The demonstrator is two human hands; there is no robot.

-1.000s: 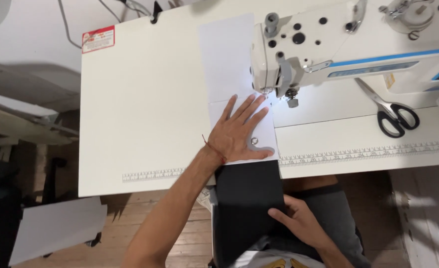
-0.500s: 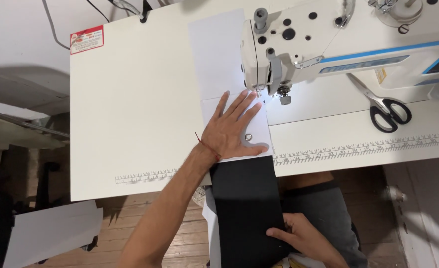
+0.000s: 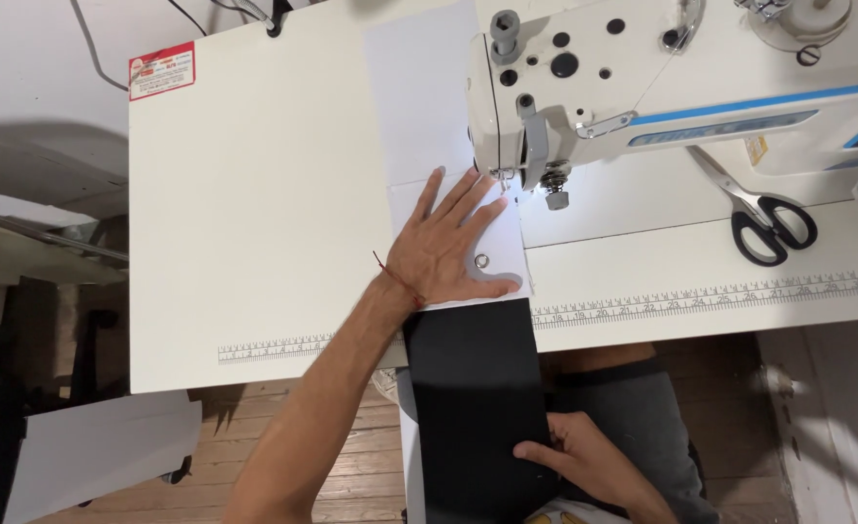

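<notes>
White worktop (image 3: 254, 223) fills the scene, standing over a wooden floor (image 3: 283, 427), with one sewing machine (image 3: 662, 87) at its far right side and one pair of black-handled scissors (image 3: 759, 215) lying just beside the machine's base. One red-and-white label (image 3: 162, 71) sits at the worktop's far left corner, and a printed ruler strip (image 3: 710, 296) runs along the near edge.

Two hands are at work. The left hand (image 3: 445, 247) lies flat, fingers spread, pressing down on one white fabric strip (image 3: 419, 107) that runs from the far edge of the worktop, past the needle area, to the near edge. A thin red cord circles that wrist. The fingertips stop just short of the presser foot (image 3: 553, 189), lit by the machine's lamp.

One black fabric panel (image 3: 473, 398) hangs from the worktop's near edge, straight below the left hand, down onto the person's lap. The right hand (image 3: 575, 461) grips its lower right edge, thumb on top and fingers curled under the cloth.

Compared with half a second ago, the left hand stays planted on the white strip, while the right hand sits a little higher on the black panel's edge.
</notes>
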